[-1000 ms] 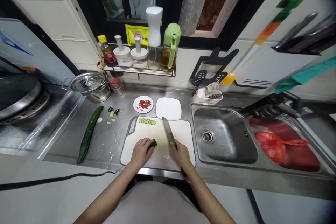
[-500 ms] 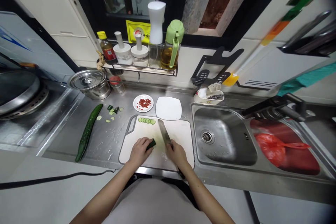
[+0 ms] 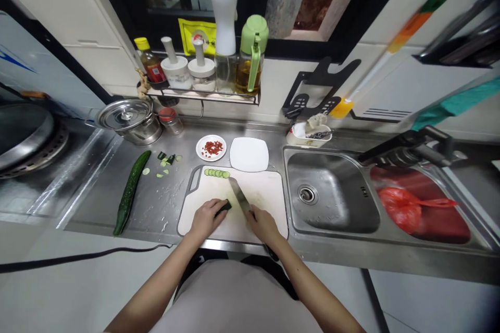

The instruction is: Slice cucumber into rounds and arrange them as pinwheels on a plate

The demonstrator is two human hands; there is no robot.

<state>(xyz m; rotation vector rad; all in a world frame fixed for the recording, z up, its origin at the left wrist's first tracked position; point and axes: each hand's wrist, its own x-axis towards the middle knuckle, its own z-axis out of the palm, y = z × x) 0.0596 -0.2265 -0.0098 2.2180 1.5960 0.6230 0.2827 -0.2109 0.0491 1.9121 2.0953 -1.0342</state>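
My left hand is closed over a short piece of dark green cucumber on the white cutting board. Its cut end faces right, and my fingers hide much of it. In my right hand is a kitchen knife, gripped by the handle. The blade points away from me and to the left, just right of the cucumber piece, and its tip is near a row of thin cucumber slices along the board's far edge.
A whole cucumber and scraps lie left of the board. Behind it stand a small plate of red bits and a white square plate. The sink is at the right; a lidded pot stands back left.
The knife has swung left, its tip now closer to the row of slices. My left hand still holds the cucumber piece. The whole view has shifted slightly.
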